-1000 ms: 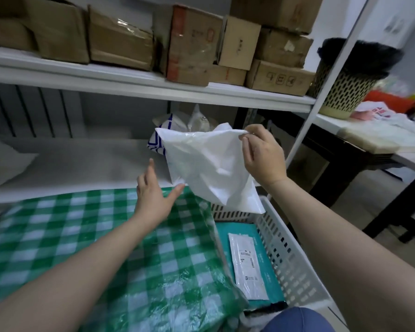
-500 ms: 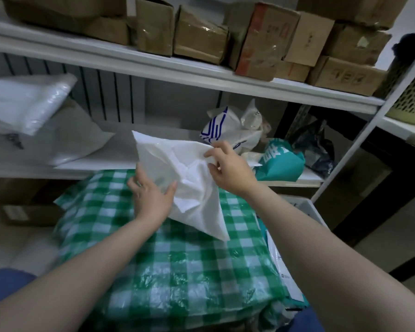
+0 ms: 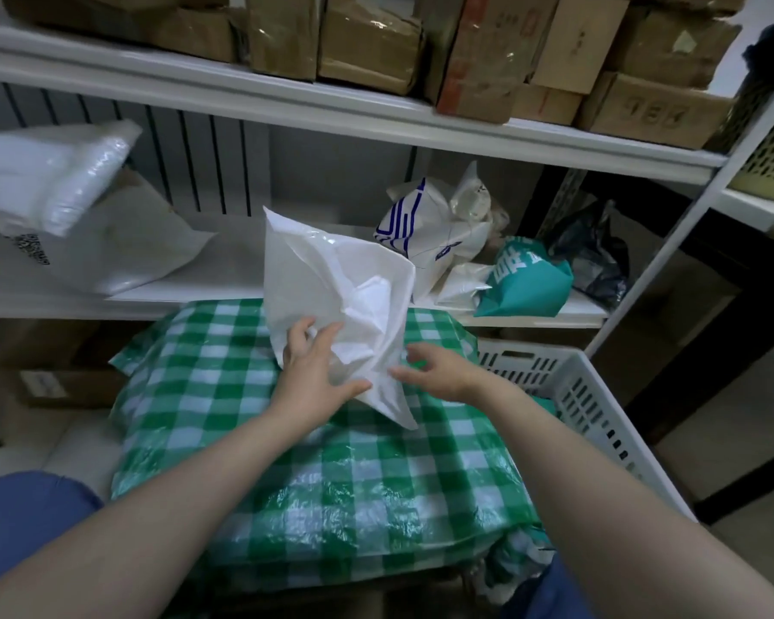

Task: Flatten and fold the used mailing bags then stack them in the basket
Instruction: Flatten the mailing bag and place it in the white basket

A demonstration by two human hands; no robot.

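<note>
We see a crumpled white mailing bag (image 3: 331,288) standing nearly upright on a green-and-white checked bundle (image 3: 313,462) in the middle of the scene, its lower corner drooping toward us. The left hand (image 3: 313,373) presses against the bag's near lower part, fingers spread, thumb reaching right under the plastic. The right hand (image 3: 439,370) sits just right of the bag with fingers loosely spread and fingertips touching its lower edge; we cannot tell whether it pinches the plastic. To the right of the bundle stands a white slotted basket (image 3: 586,404), its inside mostly hidden. On the shelf (image 3: 224,283) beyond, to the far right, lie more bags: a white one with blue stripes (image 3: 421,230), a teal one (image 3: 528,283) and a dark one (image 3: 595,256). Far left on that shelf lie other white bags (image 3: 108,243). Cardboard boxes (image 3: 510,46) line the upper shelf.
</note>
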